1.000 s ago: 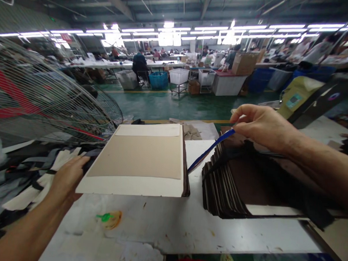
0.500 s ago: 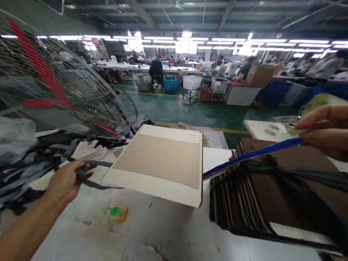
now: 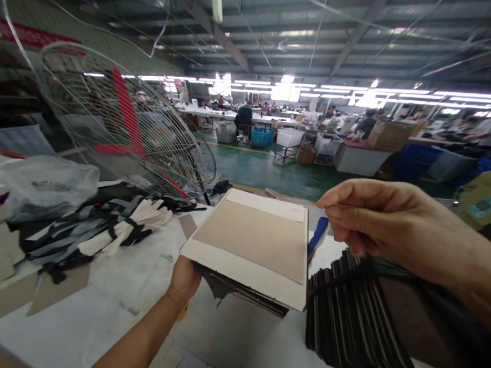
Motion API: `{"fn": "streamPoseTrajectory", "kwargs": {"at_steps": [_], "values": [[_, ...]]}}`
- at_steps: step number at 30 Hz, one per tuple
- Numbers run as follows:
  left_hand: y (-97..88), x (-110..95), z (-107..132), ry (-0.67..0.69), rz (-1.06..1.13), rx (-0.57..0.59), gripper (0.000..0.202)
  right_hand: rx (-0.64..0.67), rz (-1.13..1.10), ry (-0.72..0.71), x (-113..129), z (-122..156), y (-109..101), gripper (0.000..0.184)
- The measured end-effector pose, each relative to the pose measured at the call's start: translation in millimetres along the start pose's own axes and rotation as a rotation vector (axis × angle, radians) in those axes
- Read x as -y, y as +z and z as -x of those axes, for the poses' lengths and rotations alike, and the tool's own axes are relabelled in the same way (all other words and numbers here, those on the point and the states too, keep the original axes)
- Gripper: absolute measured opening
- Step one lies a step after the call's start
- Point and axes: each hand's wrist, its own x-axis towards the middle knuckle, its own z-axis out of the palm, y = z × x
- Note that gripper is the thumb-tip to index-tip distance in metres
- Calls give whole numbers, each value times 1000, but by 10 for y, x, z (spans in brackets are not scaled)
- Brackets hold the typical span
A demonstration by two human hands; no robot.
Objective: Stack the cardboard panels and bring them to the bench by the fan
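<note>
Cardboard, stiff and flat: the stack of boards (image 3: 251,248) rests on my left hand (image 3: 183,281), whose grip is closed on the stack's near left corner from below, fingers hidden under it. The top board is white-edged with a tan panel, dark boards beneath. It sits lifted off the tabletop (image 3: 117,287), over the middle of it and tilted a little. I judge it rigid but corner-heavy held this way; a hold further under the middle would steady it, and the smooth faces could let boards slide apart.

My right hand (image 3: 373,226) hovers at the stack's far right corner, its grip pinched shut on a blue strap (image 3: 318,235), thin and limp, light to pull.

Below that hand, toward the tabletop's right edge, lies a fanned pile of dark boards (image 3: 357,322) with black band across it. Left of the stack, bundled straps (image 3: 107,230) lie near a plastic bag (image 3: 48,185). Behind, a wire fan guard (image 3: 130,131) stands at the far edge.
</note>
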Motion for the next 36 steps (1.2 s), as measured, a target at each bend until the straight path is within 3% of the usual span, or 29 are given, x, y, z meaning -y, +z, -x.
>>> {"fn": "streamPoseTrajectory", "kwargs": {"at_steps": [4, 9, 13, 17, 19, 23, 26, 30, 33, 36], "values": [[80, 36, 139, -6, 5, -92, 36, 48, -43, 25, 87, -147, 131, 17], [99, 49, 178, 61, -92, -96, 37, 203, 139, 68, 175, -453, 541, 6], [0, 114, 204, 136, -200, -95, 35, 254, 208, 93, 49, -778, 781, 10], [-135, 28, 181, 205, -314, -40, 33, 322, 305, 101, -110, -909, 794, 7], [-190, -100, 102, 221, -397, -29, 34, 322, 301, 110, -165, -899, 732, 11], [-248, -502, -158, 204, -495, -80, 34, 404, 279, 105, -261, -835, 604, 36], [-256, -894, -333, 204, -621, -2, 30, 430, 389, 43, -300, -776, 534, 35], [-237, -1382, -476, 150, -813, 121, 17, 245, 654, -144, -315, -722, 337, 45], [-161, -1638, -554, 76, -898, 169, 16, 121, 590, -310, -388, -738, 149, 42], [16, -1781, -587, 16, -893, 248, 23, 59, 347, -179, -448, -764, 118, 44]]}}
